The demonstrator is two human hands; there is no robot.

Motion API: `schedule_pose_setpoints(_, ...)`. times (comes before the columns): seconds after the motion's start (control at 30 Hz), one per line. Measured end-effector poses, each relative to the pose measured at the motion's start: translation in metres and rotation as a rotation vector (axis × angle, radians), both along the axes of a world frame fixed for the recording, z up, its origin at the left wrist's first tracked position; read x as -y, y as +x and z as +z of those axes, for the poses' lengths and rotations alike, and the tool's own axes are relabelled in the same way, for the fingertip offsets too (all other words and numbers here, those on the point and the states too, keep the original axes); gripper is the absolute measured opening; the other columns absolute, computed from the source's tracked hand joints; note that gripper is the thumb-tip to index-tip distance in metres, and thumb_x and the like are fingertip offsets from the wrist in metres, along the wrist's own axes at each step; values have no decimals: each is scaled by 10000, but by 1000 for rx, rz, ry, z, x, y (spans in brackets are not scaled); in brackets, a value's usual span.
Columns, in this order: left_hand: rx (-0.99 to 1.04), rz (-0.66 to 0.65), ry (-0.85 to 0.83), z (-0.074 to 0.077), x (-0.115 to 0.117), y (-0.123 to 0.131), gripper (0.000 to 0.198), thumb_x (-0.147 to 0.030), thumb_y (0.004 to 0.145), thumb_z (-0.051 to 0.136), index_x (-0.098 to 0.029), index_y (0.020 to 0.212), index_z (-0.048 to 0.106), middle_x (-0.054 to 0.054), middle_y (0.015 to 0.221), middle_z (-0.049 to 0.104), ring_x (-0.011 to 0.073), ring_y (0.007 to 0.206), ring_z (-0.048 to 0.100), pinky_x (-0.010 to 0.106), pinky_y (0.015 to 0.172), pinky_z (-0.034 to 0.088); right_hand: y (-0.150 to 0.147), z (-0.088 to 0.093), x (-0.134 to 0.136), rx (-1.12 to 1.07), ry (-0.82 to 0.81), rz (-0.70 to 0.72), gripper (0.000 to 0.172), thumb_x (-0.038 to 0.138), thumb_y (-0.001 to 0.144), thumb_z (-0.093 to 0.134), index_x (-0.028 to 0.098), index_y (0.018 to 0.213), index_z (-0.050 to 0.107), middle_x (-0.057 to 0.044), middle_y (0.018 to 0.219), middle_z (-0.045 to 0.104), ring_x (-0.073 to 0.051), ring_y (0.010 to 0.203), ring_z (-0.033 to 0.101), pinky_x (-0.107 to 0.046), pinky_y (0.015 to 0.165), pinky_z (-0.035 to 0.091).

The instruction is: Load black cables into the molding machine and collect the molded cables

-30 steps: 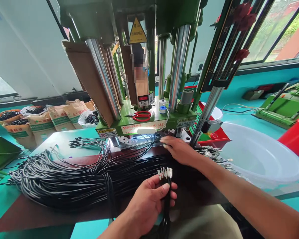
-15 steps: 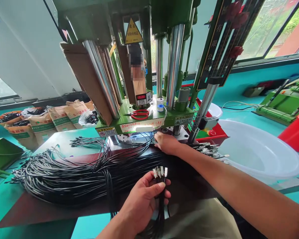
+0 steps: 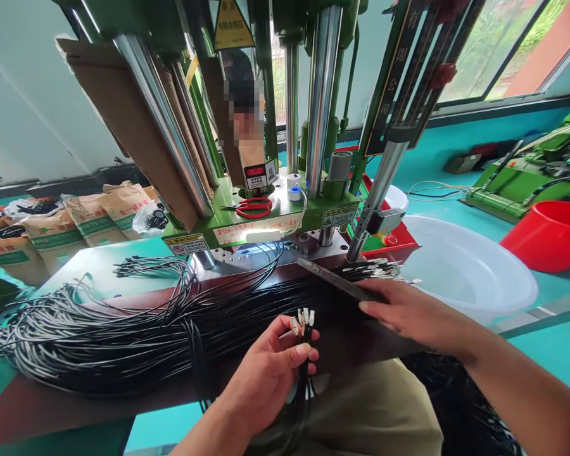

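**Two holds, one on something limp and one on something stiff**

The left grip (image 3: pixel 270 367) is closed around a small cable bundle (image 3: pixel 306 381), the thumb pressing across the black leads against the curled fingers. The bundle is held over the lap, in front of the surface (image 3: pixel 52 405), its bright metal terminals (image 3: pixel 306 316) standing up above the fingers and its loose lengths hanging below. The right grip (image 3: pixel 399 310) pinches the near end of a long metal bar (image 3: pixel 333 276), thumb on one side and fingers on the other. The bar slants away to the left, toward the base of the green press (image 3: pixel 285 212); it is blurred, so whether its far end touches anything is hard to tell.

The bundle is probably light and very bendy, with smooth jackets that could slide past one another under a loose squeeze. Just below the terminals seems the best place to take it: the ends remain upright and level there, and the thin metal, likely easy to bend, is spared pressure.

The bar looks rigid and likely has more heft. Held at one end, it probably wants to dip at the other, so a firm pinch on its flat sides suits it. A knock against the cable pile (image 3: pixel 99 342) lying across the surface could snag a few leads.
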State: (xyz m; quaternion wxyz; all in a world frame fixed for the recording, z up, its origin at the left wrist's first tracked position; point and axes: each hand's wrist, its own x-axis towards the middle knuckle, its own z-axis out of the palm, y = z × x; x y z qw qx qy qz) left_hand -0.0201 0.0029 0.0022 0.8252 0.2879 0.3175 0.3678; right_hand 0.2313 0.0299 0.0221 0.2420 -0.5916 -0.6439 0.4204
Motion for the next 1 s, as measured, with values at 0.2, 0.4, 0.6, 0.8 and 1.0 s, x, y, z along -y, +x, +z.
schedule_pose_setpoints(0.2,28,12,19,-1,-1,4,232,-74,774,663,-179,811,459,26,975,564,125,819,577,281,746,401,-15,-22,50,-470,-147,-192,535,462,867,553,164,1304,475,75,517,424,-89,431,346,-212,393,330)
schedule_pose_setpoints(0.4,20,-16,20,1,-1,3,260,-89,716,724,-164,745,477,50,1057,570,165,921,592,288,803,414,-30,-32,60,-620,-173,-225,593,471,864,569,152,1337,409,83,534,408,-82,440,335,-200,382,318)
schedule_pose_setpoints(0.6,-286,89,151,0,4,17,290,-190,644,802,-162,822,576,7,867,578,75,647,512,209,591,431,-47,-37,57,-737,-141,-289,598,490,843,595,204,1327,391,91,566,373,-70,436,286,-197,381,268)
schedule_pose_setpoints(0.8,-392,161,234,0,4,30,601,-213,590,831,-251,1080,484,-9,862,596,125,691,578,197,543,465,-57,-43,55,-822,-177,-282,591,534,829,593,234,1308,421,82,566,391,-75,446,297,-183,379,240)
schedule_pose_setpoints(1.0,-409,99,147,2,1,28,968,-230,587,836,-289,1344,236,-28,782,594,126,586,570,245,514,490,-63,-48,49,-858,-100,-296,499,533,876,527,223,1264,478,69,557,426,-69,434,299,-177,360,237)
